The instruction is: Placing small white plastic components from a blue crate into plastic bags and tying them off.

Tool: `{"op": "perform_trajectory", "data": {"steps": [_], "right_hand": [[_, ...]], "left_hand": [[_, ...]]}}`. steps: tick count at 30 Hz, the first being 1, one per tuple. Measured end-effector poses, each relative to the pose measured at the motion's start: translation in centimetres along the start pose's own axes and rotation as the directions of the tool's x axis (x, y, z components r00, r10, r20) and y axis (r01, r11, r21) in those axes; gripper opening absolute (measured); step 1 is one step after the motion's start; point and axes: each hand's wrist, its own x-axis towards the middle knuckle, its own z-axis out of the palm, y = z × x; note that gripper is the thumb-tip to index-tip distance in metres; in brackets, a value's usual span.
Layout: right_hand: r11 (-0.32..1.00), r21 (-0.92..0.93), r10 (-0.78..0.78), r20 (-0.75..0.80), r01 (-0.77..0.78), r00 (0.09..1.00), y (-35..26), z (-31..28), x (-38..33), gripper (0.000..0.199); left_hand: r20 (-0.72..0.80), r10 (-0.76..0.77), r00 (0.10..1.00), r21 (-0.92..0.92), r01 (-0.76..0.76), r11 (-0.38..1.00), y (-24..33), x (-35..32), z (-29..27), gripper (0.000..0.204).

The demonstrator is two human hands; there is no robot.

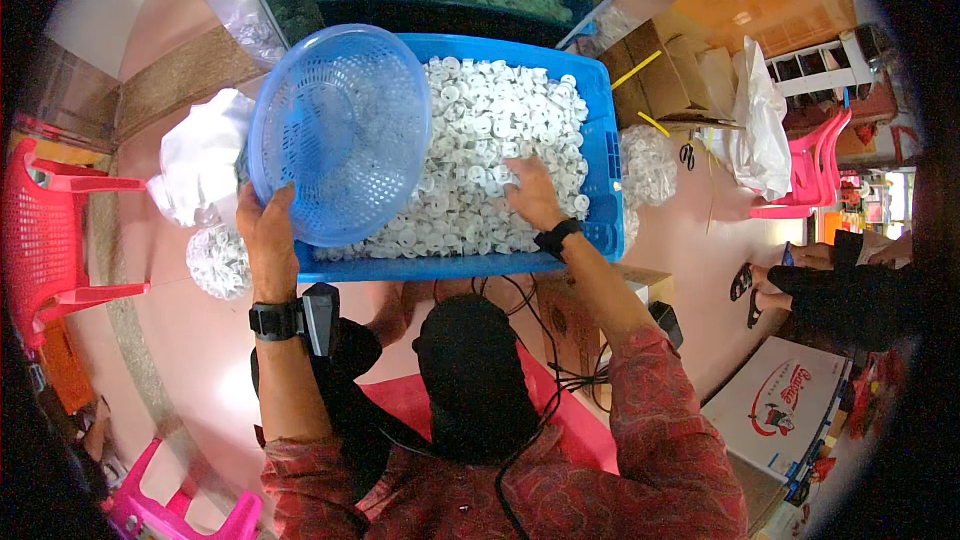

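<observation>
A blue plastic colander basket (340,135) with a perforated wall is tilted over the left part of a blue rectangular tub (606,140). My left hand (268,230) grips the basket's near left rim, thumb at the edge. Many small round white plastic pieces (500,105) fill the tub in a heap. Over the middle right of this heap, my right hand (535,198) has its fingers bent together at one of the pieces; the fingertips are partly hidden. The basket covers the left end of the heap.
Clear bags of white pieces lie left (218,260) and right (648,165) of the tub. Behind it stands a dark glass-sided tank (450,15). A pink chair (50,230) is at far left; cardboard boxes (660,70) and a cooler-like white box (780,400) are at right.
</observation>
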Motion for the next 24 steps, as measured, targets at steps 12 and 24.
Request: {"op": "perform_trajectory", "data": {"steps": [12,24], "right_hand": [[0.933,-0.282,0.229,-0.008,-0.222,0.973,4.2,-3.1,-3.3,0.032],[0.936,-0.278,0.256,0.111,-0.218,0.960,8.2,-4.3,-4.1,0.030]], "left_hand": [[0.023,0.216,0.976,0.501,-0.198,0.842,-2.4,1.1,0.2,0.044],[0.039,0.184,0.982,0.502,-0.179,0.846,-1.0,0.2,0.7,0.046]]}}
